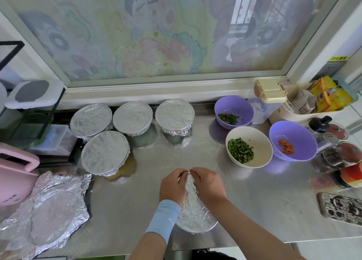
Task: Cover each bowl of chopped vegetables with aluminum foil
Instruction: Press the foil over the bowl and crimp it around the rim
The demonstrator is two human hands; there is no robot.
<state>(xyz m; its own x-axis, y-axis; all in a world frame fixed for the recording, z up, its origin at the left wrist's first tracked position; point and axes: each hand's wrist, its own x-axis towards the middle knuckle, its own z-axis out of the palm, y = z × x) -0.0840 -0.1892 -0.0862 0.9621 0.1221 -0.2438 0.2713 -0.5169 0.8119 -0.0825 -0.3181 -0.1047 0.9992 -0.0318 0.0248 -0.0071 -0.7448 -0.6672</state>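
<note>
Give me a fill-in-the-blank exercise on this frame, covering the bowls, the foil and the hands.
1. At back left, ____ covered bowls stand finished.
2. At right, ____ open bowls await foil.
3. The white bowl holds chopped ____ vegetables.
4. The left hand and right hand pinch foil over the near bowl; the left wrist wears a ____ sleeve.
Missing words: four; three; green; blue.

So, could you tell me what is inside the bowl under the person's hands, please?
Only crinkled silver aluminium foil shows, stretched over the round bowl; the left hand and right hand pinch it at the far rim. The contents are hidden by the foil.
</note>
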